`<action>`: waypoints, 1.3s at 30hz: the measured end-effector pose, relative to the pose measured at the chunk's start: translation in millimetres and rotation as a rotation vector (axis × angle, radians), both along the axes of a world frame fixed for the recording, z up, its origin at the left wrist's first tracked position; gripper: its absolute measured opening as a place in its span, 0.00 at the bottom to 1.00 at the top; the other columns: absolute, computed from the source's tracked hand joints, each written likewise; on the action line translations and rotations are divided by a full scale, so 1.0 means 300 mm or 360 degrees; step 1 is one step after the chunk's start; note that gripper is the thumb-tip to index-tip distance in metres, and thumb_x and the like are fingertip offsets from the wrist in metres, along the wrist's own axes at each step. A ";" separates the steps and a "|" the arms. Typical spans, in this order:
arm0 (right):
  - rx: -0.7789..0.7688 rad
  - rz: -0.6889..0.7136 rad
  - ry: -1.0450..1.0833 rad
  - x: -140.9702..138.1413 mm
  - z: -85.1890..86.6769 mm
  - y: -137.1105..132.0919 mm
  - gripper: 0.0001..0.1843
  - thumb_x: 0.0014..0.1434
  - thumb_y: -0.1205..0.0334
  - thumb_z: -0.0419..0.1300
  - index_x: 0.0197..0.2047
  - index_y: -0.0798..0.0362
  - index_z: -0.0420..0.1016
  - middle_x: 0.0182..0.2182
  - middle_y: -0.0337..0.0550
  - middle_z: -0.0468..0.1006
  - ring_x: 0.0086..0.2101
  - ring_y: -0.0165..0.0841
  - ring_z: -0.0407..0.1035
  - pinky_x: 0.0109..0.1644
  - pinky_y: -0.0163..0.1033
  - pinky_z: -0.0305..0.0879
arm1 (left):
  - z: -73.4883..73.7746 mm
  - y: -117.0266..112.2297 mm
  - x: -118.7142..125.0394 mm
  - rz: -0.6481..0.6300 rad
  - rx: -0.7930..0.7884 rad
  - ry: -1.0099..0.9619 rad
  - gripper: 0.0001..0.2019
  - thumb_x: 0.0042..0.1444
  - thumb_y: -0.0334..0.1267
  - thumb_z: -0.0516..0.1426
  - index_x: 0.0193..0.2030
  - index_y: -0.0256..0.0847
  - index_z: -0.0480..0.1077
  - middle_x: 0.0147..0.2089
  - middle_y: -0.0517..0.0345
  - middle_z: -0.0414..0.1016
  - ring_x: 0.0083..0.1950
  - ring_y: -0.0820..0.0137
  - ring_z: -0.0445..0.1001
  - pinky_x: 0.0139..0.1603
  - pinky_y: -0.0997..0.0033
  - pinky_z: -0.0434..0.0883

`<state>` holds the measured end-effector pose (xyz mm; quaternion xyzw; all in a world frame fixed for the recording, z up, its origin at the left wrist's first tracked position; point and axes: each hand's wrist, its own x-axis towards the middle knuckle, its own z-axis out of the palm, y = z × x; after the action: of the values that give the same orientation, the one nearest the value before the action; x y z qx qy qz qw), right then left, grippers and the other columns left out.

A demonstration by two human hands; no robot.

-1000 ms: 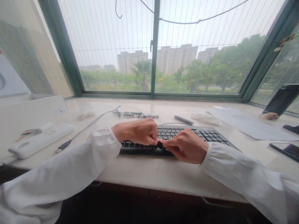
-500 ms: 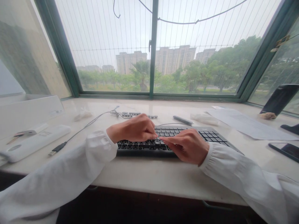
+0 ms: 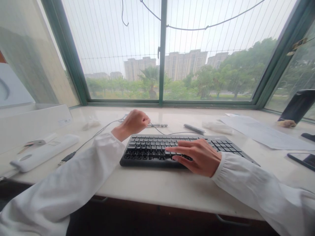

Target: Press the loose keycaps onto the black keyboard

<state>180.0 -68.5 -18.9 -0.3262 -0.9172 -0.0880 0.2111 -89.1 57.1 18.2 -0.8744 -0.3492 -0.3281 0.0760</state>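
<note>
A black keyboard [image 3: 145,143] lies on the white sill. In its lower left rows, square sockets show where keycaps are off; the upper rows have their caps. My left hand [image 3: 134,124] is raised over the keyboard's far left edge, fingers pinched together. Whatever they may hold is too small or hidden to name. Just past that hand, loose black keycaps [image 3: 159,125] lie in a row, partly covered by it. My right hand [image 3: 199,155] rests over the keyboard's right-centre keys, index finger and thumb stretched apart, nothing visible between them.
A grey pen-like tool [image 3: 194,128] and a clear plastic bag [image 3: 218,127] lie behind the keyboard. Papers [image 3: 263,132] and a phone [image 3: 302,159] are on the right. At left are a USB plug [image 3: 67,158], a white power strip [image 3: 45,152], keys [image 3: 31,144] and a white box [image 3: 36,123].
My left hand has moved from the keyboard's middle, up and left towards the loose keycaps. My right hand has stayed over the keys, its fingers now spread apart. The view has shifted slightly.
</note>
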 end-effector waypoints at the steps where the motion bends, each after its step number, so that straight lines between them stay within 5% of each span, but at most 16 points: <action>1: -0.0002 -0.0007 0.0010 0.001 -0.001 0.001 0.17 0.67 0.54 0.53 0.55 0.39 0.78 0.29 0.37 0.75 0.22 0.25 0.63 0.26 0.36 0.45 | 0.001 0.015 -0.014 0.0124 0.0022 0.0009 0.20 0.56 0.37 0.53 0.13 0.41 0.66 0.15 0.63 0.55 0.21 0.76 0.51 0.26 0.70 0.50; 7: -0.0037 -0.0005 0.0038 0.003 -0.004 0.003 0.17 0.67 0.54 0.53 0.53 0.39 0.79 0.28 0.37 0.77 0.21 0.25 0.64 0.26 0.37 0.44 | -0.013 0.083 -0.083 0.0614 -0.0100 0.0187 0.19 0.54 0.39 0.51 0.13 0.40 0.66 0.15 0.59 0.56 0.20 0.74 0.52 0.26 0.69 0.51; 16: -0.0076 0.0097 0.0134 0.031 0.002 0.019 0.15 0.66 0.55 0.54 0.46 0.43 0.83 0.28 0.39 0.82 0.24 0.28 0.71 0.26 0.36 0.48 | -0.034 0.126 -0.128 0.0804 -0.0187 0.0266 0.17 0.56 0.43 0.52 0.22 0.41 0.76 0.23 0.52 0.73 0.29 0.64 0.70 0.34 0.67 0.62; 24: -0.0059 0.0159 0.0198 0.066 0.004 0.047 0.15 0.64 0.55 0.56 0.38 0.46 0.85 0.21 0.39 0.81 0.20 0.27 0.70 0.26 0.35 0.49 | -0.016 0.165 -0.124 0.0718 -0.0233 0.0356 0.19 0.62 0.49 0.50 0.40 0.44 0.81 0.41 0.53 0.81 0.43 0.61 0.75 0.43 0.68 0.67; 28: -0.0011 0.0180 0.0272 0.086 0.006 0.059 0.15 0.64 0.53 0.55 0.42 0.44 0.84 0.16 0.35 0.75 0.18 0.27 0.68 0.25 0.33 0.51 | 0.002 0.221 -0.082 0.0562 -0.0313 0.0503 0.18 0.63 0.49 0.51 0.45 0.47 0.80 0.49 0.56 0.79 0.46 0.64 0.75 0.47 0.71 0.67; 39: 0.0079 0.0031 0.0280 0.110 -0.008 0.094 0.16 0.65 0.53 0.54 0.41 0.44 0.84 0.15 0.35 0.73 0.19 0.27 0.68 0.26 0.32 0.49 | 0.015 0.397 0.030 0.0427 -0.0476 0.0887 0.15 0.53 0.49 0.61 0.44 0.45 0.79 0.49 0.52 0.78 0.49 0.64 0.74 0.52 0.73 0.66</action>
<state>213.0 -40.2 -21.3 -0.3184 -0.8957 -0.0797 0.2999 -79.9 176.1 22.6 -0.8781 -0.4713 -0.0088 0.0818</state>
